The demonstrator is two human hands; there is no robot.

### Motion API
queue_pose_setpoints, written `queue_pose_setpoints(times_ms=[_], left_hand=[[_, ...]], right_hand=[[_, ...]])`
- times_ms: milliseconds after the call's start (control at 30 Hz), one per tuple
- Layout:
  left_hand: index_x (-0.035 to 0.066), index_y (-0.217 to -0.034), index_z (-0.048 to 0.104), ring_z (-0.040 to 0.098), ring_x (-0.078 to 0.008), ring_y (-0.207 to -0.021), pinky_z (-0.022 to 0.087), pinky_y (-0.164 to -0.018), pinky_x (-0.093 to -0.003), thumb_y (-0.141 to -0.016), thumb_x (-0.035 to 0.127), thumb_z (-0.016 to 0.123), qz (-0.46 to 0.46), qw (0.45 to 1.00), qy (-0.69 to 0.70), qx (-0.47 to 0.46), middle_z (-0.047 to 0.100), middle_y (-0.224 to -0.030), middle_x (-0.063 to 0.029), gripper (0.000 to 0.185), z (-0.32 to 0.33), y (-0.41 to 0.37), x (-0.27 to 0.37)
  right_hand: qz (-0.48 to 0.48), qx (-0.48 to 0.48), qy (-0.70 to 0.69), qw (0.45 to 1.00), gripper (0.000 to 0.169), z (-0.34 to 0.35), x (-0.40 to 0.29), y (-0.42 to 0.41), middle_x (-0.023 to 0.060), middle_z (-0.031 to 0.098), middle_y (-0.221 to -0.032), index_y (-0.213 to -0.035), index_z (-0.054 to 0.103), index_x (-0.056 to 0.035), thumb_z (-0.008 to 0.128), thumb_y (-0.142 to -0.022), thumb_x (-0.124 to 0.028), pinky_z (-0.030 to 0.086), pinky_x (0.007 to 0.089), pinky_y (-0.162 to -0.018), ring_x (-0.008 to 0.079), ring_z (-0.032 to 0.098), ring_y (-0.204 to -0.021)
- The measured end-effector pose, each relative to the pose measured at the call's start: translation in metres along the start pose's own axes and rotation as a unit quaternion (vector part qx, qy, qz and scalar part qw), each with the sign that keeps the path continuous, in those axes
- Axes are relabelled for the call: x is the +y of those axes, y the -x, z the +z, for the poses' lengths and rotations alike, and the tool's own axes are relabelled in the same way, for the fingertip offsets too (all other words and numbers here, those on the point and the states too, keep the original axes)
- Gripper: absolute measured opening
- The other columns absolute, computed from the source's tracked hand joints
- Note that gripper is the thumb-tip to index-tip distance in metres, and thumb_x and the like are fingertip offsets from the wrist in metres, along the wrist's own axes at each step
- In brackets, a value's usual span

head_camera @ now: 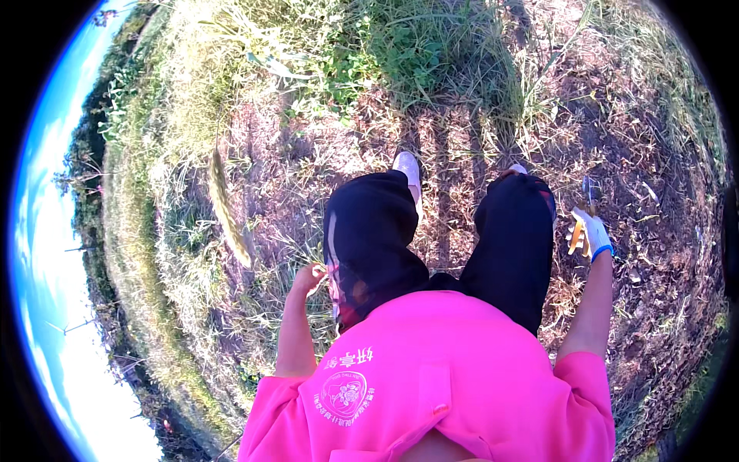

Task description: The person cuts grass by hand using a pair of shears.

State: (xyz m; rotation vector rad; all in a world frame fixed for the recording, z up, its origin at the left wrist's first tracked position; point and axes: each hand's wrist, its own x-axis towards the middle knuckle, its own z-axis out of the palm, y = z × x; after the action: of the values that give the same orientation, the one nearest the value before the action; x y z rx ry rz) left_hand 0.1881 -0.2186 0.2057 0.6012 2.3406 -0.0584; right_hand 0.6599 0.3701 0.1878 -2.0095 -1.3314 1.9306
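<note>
My left hand [310, 277] is bare and hangs beside my left thigh, its fingers curled near thin grass stems. Whether it grips anything cannot be made out. On my right hand [590, 232] is a white work glove with yellow-orange on the finger side and a blue cuff. That hand is closed around a small hand tool [588, 189], whose greyish metal part points forward past the fingers; its exact kind is unclear. A fuzzy, pale grass seed head [226, 202] stands out to the left, apart from my left hand.
Dry cut grass and straw [441, 144] litter the soil around my light shoes [407, 167]. Taller green weeds [413, 55] grow ahead. Standing grass [185, 63] lines the left, with trees [89, 190] beyond. Leaf litter [646, 271] covers the ground at right.
</note>
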Motion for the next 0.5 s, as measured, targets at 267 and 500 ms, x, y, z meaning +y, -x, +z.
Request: queue_pose_setpoints(times_ms=[267,500], left_hand=[[0.006,-0.120,0.058,0.062,-0.0167,-0.097,0.047,-0.084,-0.0302,-0.094,0.019,0.053,0.214,0.943,0.118,0.227,0.066,-0.106,-0.0090,0.029,-0.227,0.025,0.259],[0.005,-0.116,0.056,0.058,-0.0284,-0.101,0.046,-0.087,-0.0376,-0.088,0.012,0.056,0.444,0.883,-0.123,0.088,0.061,-0.106,-0.0118,0.030,-0.151,-0.105,0.460]], right_hand=[[0.018,-0.103,-0.139,0.985,0.040,0.021,-0.021,-0.031,0.0090,0.059,-0.078,-0.105,0.059,-0.0058,0.066,-0.082,-0.038,0.054,0.0359,-0.058,0.0227,0.062,-0.063],[0.084,-0.241,-0.271,0.928,0.034,0.023,-0.011,-0.110,0.0106,0.065,-0.087,-0.101,0.059,-0.0078,0.062,-0.086,-0.038,0.058,0.0387,-0.060,0.0218,0.065,-0.070]])
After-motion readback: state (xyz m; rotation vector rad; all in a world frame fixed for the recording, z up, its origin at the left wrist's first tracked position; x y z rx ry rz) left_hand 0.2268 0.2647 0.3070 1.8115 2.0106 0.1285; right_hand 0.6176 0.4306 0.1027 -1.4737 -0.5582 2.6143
